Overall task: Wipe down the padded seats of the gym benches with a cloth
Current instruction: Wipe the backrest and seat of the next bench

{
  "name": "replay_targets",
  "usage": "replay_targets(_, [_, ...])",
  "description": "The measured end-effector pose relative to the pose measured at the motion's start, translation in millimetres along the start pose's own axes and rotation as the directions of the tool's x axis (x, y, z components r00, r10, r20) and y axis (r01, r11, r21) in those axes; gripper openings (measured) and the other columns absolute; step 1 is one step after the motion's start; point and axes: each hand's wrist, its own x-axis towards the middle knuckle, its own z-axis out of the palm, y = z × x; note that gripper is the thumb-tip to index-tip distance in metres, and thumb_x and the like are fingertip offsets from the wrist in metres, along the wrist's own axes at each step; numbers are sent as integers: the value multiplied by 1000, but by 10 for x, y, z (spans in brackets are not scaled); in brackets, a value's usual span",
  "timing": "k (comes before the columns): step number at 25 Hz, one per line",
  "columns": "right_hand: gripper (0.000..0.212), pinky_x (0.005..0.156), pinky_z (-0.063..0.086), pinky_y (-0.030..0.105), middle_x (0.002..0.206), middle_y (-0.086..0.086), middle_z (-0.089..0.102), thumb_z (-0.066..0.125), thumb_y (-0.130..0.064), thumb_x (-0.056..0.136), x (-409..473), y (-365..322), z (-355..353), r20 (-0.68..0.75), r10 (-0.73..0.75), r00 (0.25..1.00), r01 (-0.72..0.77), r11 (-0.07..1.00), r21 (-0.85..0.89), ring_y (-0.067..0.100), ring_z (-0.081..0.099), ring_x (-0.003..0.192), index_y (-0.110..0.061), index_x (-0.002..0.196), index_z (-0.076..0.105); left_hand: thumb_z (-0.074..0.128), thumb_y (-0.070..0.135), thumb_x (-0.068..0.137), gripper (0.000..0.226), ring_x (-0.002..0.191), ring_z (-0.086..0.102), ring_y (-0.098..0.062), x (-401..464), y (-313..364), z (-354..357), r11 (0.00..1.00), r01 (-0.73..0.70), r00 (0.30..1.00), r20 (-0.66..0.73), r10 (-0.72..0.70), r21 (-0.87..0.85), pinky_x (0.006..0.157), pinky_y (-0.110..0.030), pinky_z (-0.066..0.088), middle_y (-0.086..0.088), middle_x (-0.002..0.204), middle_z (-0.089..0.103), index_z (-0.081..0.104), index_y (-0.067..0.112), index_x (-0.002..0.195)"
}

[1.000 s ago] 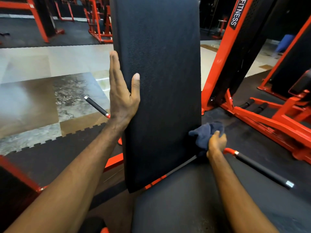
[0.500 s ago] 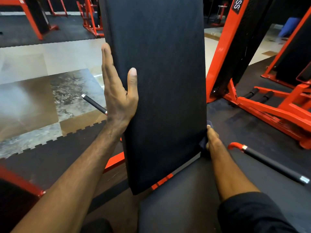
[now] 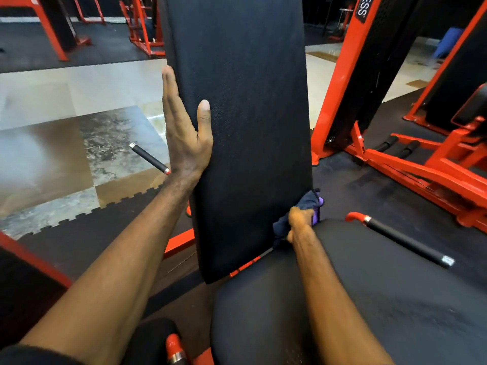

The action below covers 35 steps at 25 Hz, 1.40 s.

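Orange gym frames point(image 3: 432, 172) ring you. Your left hand point(image 3: 184, 133) lies flat, fingers straight, on the upright back pad point(image 3: 245, 127) at frame centre; your right hand point(image 3: 299, 222) grips the cloth point(image 3: 309, 202) at its lower right corner, more exposed than half a second ago.

Black, finely grained back pad point(image 3: 245, 133). Just below its right corner, dark navy cloth point(image 3: 307, 204) with a purple edge. Matte black seat pad point(image 3: 395, 299) beneath. Orange-red frame point(image 3: 340, 83) right of the back pad, black handle point(image 3: 405, 242) with silver tip. Left of the back pad, beige and mottled grey-brown floor tiles point(image 3: 79, 143), bordered by black jigsaw-edged mat point(image 3: 87, 233).
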Motion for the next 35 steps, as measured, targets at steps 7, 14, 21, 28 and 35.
replay_targets(7, [19, 73, 64, 46, 102, 16, 66, 58, 2, 99, -311, -290, -408, 282, -107, 953, 80, 991, 105, 33, 67, 93, -15, 108, 58, 48, 31, 114, 71, 165, 19, -29, -80, 90, -72, 991, 122, 989, 73, -125, 49, 133, -43, 21, -18, 176, 19, 15, -1, 168])
replay_targets(14, [46, 75, 57, 45, 93, -5, 75, 79, -68, 73, -751, -784, -627, 476, -522, 708, 703, 457, -544, 24, 68, 90, -32, 93, 58, 62, 19, 97, 85, 167, 11, -26, -1134, 419, -262, 962, 183, 964, 154, -216, 201, 132, -55, 23, -13, 179, 11, 19, 9, 170])
replay_targets(21, [11, 83, 51, 49, 94, 7, 60, 75, -20, 87, -1296, -1069, -1040, 797, -457, 394, 916, 262, -303, 22, 63, 89, -12, 93, 71, 82, 41, 93, 91, 153, 43, -9, -1849, 863, -291, 922, 364, 842, 471, -264, -134, 124, -37, 41, 4, 169, 38, 33, 24, 167])
replay_targets(28, [43, 77, 52, 45, 97, -17, 43, 57, -37, 75, -1957, -1084, -2036, 930, -222, 294, 949, -49, -312, 11, 54, 92, -42, 117, 63, 76, 33, 79, 22, 102, 65, -14, -2199, 1193, -360, 935, 349, 738, 633, -235, -59, 91, -45, 55, 12, 104, 69, 73, 35, 100])
replay_targets(35, [58, 78, 52, 42, 130, -7, 49, 56, -68, 92, -2602, -211, -2557, 870, 156, 469, 877, -197, -438, 25, 60, 118, -44, 144, 53, 60, 53, 92, 35, 111, 63, -19, -2922, 1247, -886, 974, 30, 531, 822, -208, 227, 93, -40, 40, 11, 116, 67, 73, 34, 118])
